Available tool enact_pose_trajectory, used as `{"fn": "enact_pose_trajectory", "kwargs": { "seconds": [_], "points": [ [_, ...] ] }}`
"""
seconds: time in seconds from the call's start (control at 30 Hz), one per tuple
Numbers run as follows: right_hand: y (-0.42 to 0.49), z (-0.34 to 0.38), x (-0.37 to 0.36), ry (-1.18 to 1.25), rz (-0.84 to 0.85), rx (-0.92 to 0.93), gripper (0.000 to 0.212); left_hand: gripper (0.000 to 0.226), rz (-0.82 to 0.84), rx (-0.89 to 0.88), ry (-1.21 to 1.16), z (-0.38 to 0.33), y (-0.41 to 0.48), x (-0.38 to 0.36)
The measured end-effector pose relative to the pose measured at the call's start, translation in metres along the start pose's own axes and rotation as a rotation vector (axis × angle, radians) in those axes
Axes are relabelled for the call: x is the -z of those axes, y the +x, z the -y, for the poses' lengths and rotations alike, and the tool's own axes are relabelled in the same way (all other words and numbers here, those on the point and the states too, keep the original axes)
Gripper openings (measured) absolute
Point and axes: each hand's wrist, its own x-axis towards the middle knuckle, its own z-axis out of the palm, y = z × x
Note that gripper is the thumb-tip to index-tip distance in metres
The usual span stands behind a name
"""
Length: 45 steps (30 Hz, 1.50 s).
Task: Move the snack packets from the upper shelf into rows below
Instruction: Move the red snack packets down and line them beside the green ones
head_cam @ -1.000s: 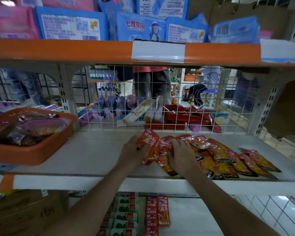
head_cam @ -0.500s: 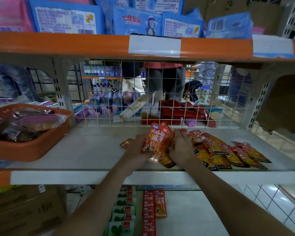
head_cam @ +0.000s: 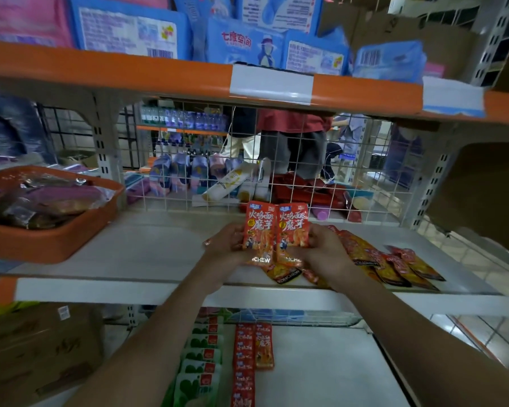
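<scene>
Both packets came up since half a second ago: back then they were bunched and tilted between the hands, now the 2 red foil snack packets (head_cam: 260,230) stand upright, side by side, fronts facing the camera, just above the white upper shelf (head_cam: 147,251). So the left hand (head_cam: 228,243) holds the left packet near its lower edge with fingers curled round it, and the right hand (head_cam: 321,251) grips the right one the same way.

Right of the hands, the loose pile of red and yellow snack packets (head_cam: 388,262) lies flat on that shelf, fanned toward the near right edge, with 1 more yellow packet peeking out under the held pair.

Down on the white lower shelf (head_cam: 321,371), a row of red packets (head_cam: 246,365) runs near to far, with a shorter column touching its right side. A row of green and white packets (head_cam: 202,359) sits just left of it.

Far left on the upper shelf there's an orange plastic tray (head_cam: 50,242) with wrapped stuff in it. White wire mesh (head_cam: 291,160) backs the shelf.
</scene>
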Motion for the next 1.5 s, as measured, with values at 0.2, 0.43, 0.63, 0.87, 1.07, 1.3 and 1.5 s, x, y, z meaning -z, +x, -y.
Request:
{"fn": "enact_pose_trajectory", "kwargs": {
  "seconds": [0.2,0.43,0.63,0.87,1.07,1.3,1.5],
  "points": [
    [-0.023,0.001,0.013,0.07,0.055,-0.102,0.022,0.043,-0.012,0.023,-0.013,-0.007,-0.013,-0.003],
    [-0.065,0.015,0.018,0.056,0.081,-0.064,0.03,0.047,0.027,0.033,0.018,-0.018,-0.054,-0.014],
    [-0.109,0.019,0.027,0.075,0.121,-0.079,0.035,0.042,0.054,0.042,0.06,-0.02,-0.088,-0.02],
    [-0.148,-0.002,0.043,0.021,0.108,-0.131,0.038,0.038,0.078,0.096,0.088,-0.004,-0.125,-0.032],
    [-0.172,-0.033,0.043,0.009,0.145,-0.215,0.043,0.041,0.098,0.183,0.147,0.026,-0.148,-0.039],
    [-0.175,-0.08,0.03,-0.032,0.222,-0.285,0.039,0.039,0.119,0.282,0.208,0.078,-0.153,-0.032],
    [-0.159,-0.123,0.009,-0.099,0.261,-0.323,0.036,0.041,0.116,0.357,0.259,0.129,-0.142,-0.024]
  ]
}}
